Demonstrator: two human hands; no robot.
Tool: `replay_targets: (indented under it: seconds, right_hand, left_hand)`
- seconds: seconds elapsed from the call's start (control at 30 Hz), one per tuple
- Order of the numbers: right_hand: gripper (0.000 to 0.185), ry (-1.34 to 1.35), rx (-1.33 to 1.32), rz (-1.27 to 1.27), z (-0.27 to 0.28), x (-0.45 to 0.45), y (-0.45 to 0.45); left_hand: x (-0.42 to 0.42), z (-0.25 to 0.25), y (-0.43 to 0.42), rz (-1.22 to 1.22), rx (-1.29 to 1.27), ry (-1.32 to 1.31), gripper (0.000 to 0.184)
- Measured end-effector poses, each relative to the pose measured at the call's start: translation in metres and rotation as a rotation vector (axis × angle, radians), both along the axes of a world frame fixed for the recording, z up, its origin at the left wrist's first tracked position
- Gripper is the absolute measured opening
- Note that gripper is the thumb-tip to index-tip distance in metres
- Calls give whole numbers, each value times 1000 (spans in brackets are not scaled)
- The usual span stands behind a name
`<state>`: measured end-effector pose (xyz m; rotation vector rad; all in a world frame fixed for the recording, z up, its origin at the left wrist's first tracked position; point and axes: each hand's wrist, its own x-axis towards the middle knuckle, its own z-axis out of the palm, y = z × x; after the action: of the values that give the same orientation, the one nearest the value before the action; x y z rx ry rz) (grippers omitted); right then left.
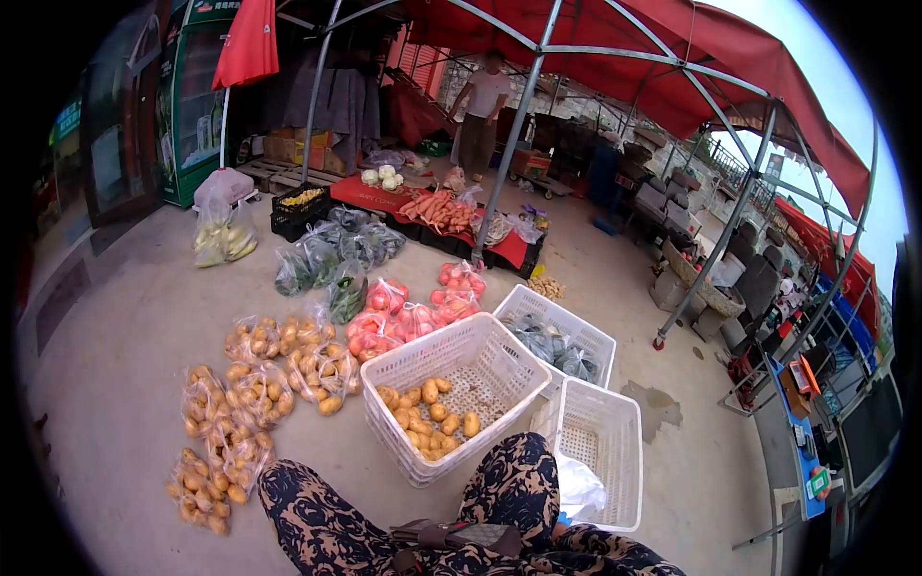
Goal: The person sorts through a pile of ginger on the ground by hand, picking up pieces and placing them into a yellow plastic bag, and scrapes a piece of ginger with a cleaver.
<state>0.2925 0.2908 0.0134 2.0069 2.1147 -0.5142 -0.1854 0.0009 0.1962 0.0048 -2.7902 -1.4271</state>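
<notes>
My left hand is out of view. Only a small sliver of what looks like my right hand [560,529] shows beside my right knee, next to a bit of blue and a white plastic bag [580,488]; its fingers are hidden. That bag lies in a white crate [626,422] at my right. Straight ahead, a larger white crate [523,360] holds loose potatoes [423,418] on its left side. Several clear bags of potatoes [259,394] lie on the ground to my left. A dark pouch [461,536] rests on my lap between my patterned trouser legs.
Bagged tomatoes [413,320] and bagged green vegetables [351,245] lie beyond the potatoes. Another white crate [605,350] holds dark bagged goods. Carrots [440,211] lie on a red-covered stand. A metal canopy pole [514,134] stands behind it. A person [482,101] stands farther back.
</notes>
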Motion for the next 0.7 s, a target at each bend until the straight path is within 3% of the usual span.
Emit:
replay_targets:
  seconds: [0.13, 0.47, 0.6, 0.7]
  right_hand:
    - [37, -5, 1, 2, -3, 6, 0]
    - [36, 7, 44, 77, -10, -1, -7]
    - [36, 87, 80, 195, -2, -40, -30]
    - [36, 305, 10, 453, 3, -115, -81]
  left_hand:
    - [13, -28, -18, 48, -41, -51, 89]
    - [176, -216, -210, 570, -511, -622, 91]
    - [206, -220, -236, 623, -579, -751, 92]
    - [205, -221, -238, 592, -539, -803, 93]
